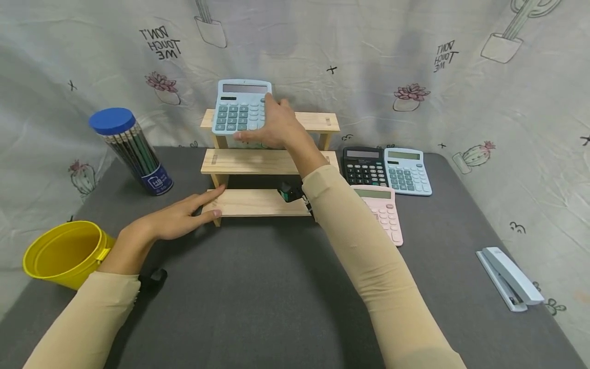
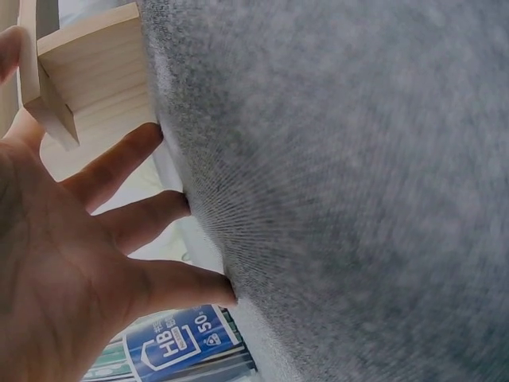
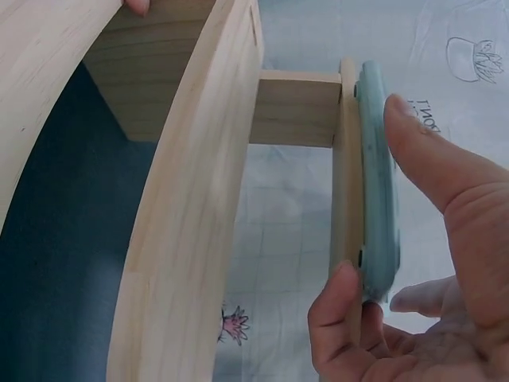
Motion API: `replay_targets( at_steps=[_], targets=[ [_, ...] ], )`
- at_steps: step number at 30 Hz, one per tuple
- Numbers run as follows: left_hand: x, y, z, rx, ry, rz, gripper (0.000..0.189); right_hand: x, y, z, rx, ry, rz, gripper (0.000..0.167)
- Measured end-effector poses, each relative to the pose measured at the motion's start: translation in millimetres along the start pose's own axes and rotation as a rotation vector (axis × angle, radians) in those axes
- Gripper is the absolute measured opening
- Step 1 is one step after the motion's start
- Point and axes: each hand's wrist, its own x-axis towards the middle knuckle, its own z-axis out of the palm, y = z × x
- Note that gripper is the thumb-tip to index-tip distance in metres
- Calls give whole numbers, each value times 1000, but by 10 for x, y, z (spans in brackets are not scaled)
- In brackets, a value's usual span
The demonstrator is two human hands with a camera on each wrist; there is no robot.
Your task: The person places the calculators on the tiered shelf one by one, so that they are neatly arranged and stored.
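A light blue calculator lies on the left part of the top step of a three-step wooden rack. My right hand grips it by its right side and lower edge. From the right wrist, the calculator shows edge-on, flat along the top board, with thumb and fingers on either side. My left hand touches the left end of the bottom step, thumb at the front. In the left wrist view, three straight fingers of the left hand are spread beside the rack, their tips at the grey surface.
Right of the rack lie a black calculator, another light blue calculator and a pink calculator. A stapler lies far right. Left stand a pencil tub with a blue lid and a yellow bucket. A printed curtain hangs behind.
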Motion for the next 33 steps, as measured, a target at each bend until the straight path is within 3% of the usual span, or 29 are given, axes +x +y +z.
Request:
replay_targets(
  at_steps=[7, 11, 19, 26, 33],
  targets=[
    [-5, 3, -2, -3, -1, 0, 71, -156, 155, -94, 56, 18, -112, 121],
    [-23, -13, -2, 0, 4, -1, 71, -302, 305, -160, 53, 12, -124, 116],
    [14, -12, 9, -3, 6, 24, 71, -619, 797, -279, 57, 34, -181, 109],
    [10, -48, 39, -6, 11, 32, 71, -824, 1160, -270, 95, 69, -327, 107],
    [22, -49, 33, 6, 18, 21, 71, -1100, 1459, -233, 88, 108, -402, 101]
  ],
)
